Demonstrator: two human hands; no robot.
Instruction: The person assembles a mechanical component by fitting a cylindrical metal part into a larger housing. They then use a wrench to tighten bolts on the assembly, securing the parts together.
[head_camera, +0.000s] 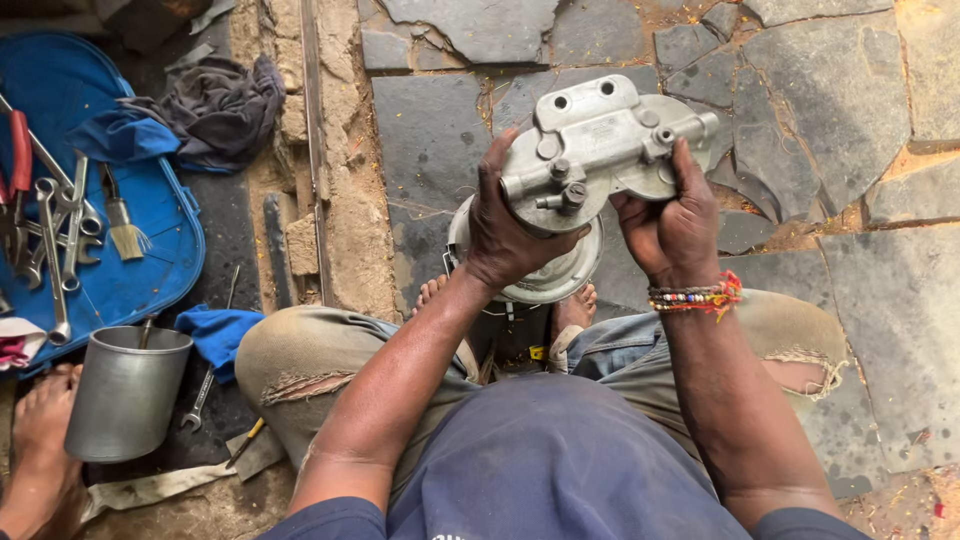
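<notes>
A grey cast-metal housing (605, 150) is held up over the lap, between the knees of a person seated on the ground, and is gripped from both sides so that its ported face is turned toward the eyes. The left hand (510, 225) is wrapped around the housing's left edge, fingers curled and pressed against the metal, with the thumb laid near two small threaded fittings. The right hand (672, 222) is closed on the right edge, its thumb stretched up along a side port; a beaded bracelet (695, 296) is worn on that wrist. Just beneath the housing, a round pale canister (545, 282) is stood on the ground between the bare feet, apparently steadied there. Further to the left, a steel cup (128, 392) and a loose wrench (203, 392) are set within reach, beside another person's bare foot (42, 420). Beyond them, spanners, a small brush (122, 228) and red-handled pliers are kept together in a blue tray (150, 270), with dark rags (222, 108) dropped at its far rim. Cracked stone paving (830, 90) is seen beyond.
</notes>
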